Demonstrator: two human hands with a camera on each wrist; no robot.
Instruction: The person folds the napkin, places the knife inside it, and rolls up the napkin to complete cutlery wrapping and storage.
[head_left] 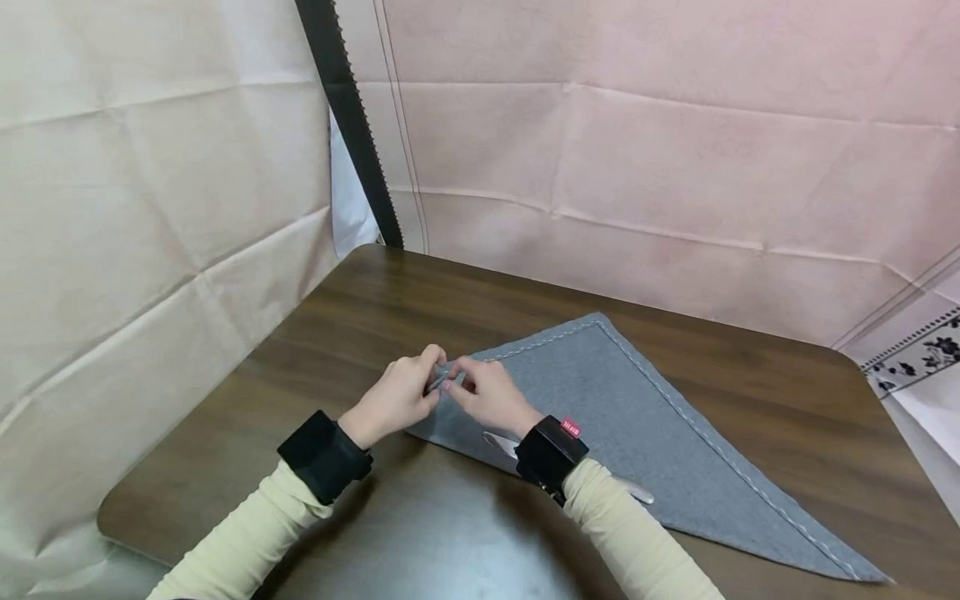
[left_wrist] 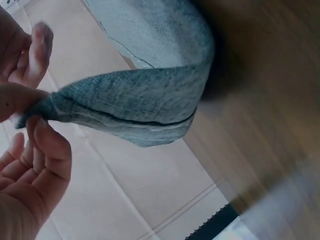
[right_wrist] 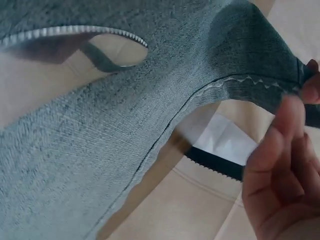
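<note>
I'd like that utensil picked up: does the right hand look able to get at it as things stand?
Probably yes: the utensil lies on the cloth, both ends showing. Only the right arm covers its middle, so the right hand would likely need to draw back first.

Brown desk in pale surroundings

The desk has a streaked wood look, rounded far corners and a pale shine on its near part. A cream sheet hangs at the left, and a pinkish sheet hangs behind, both crossed by fold creases. Between them slants a black strip with one toothed edge, some white cloth beside its lower end. At the far right shows a band of dark flowers.
</note>
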